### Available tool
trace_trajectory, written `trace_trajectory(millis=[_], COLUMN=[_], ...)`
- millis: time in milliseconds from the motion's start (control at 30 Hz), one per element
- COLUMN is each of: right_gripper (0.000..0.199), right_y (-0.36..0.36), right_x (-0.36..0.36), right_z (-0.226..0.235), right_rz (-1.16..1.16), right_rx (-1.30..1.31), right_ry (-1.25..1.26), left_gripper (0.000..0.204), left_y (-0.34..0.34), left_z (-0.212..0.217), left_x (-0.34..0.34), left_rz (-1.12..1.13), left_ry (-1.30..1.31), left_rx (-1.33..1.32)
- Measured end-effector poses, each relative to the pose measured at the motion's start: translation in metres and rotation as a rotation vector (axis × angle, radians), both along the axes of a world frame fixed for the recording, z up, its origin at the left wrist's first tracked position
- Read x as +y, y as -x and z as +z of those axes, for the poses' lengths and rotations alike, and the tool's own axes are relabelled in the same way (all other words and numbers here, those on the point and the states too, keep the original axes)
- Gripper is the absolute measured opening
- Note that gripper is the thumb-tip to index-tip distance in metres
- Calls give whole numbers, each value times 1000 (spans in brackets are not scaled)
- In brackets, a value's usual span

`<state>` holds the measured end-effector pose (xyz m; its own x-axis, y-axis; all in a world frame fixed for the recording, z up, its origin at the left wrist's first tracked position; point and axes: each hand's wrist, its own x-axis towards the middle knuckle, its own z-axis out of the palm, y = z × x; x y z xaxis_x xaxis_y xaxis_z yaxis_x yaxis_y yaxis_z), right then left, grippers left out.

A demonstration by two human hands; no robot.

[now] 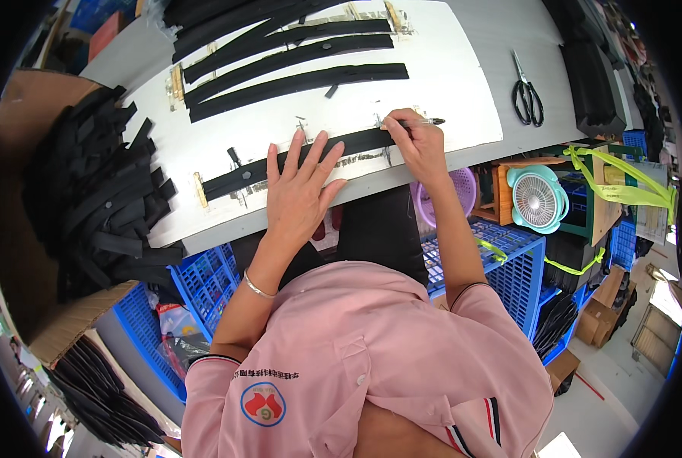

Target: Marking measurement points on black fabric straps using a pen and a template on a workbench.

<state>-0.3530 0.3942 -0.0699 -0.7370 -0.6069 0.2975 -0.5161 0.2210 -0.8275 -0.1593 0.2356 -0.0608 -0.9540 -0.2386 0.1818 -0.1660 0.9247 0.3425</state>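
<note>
A black fabric strip (360,143) lies along the near edge of a white board (451,84), its left end close to a small wooden block (200,189). My left hand (299,191) rests flat on the strip with its fingers spread. At the strip's right end, my right hand (421,149) is closed around a pen (434,121); its writing tip is hidden by the fingers. Dark marks show on the board around the strip. Beyond my hands, several more black strips (303,82) lie side by side or crossing on the board.
Scissors with black handles (526,99) lie right of the board on the grey table (493,38). Black strips (104,183) heap out of a cardboard box (32,99) at left. Below the table edge are a purple basket (470,191), a turquoise fan (538,200) and blue crates (520,248).
</note>
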Motion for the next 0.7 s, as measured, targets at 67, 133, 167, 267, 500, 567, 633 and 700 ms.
trace_trajectory(millis=[67,133,167,267,500,567,633,700], right_gripper=[17,18,18,21,21,22,24,23], right_y=[-1,-2,-2,-4,5,5,3,4], right_x=[0,-1,-3,-4,9,9,5,5], right_z=[-1,1,2,4,-6,-6,-6,-5], right_rz=[3,-4,-3,-53,80,87,117,128], right_rx=[13,7,6,78,5,26,101,105], right_ry=[-22,-45,-45,7,3,10,-5,-17], left_gripper=[57,57,57,55,56,56,57,59], left_y=[0,1,1,2,2,2,0,-1], left_z=[0,1,0,-1,-1,-1,0,-1], left_x=[0,0,0,0,1,1,0,-1], left_rz=[0,2,2,-1,-1,-2,4,8], left_ry=[-3,2,2,26,20,16,-6,-34], left_rx=[1,-2,-3,17,21,21,8,9])
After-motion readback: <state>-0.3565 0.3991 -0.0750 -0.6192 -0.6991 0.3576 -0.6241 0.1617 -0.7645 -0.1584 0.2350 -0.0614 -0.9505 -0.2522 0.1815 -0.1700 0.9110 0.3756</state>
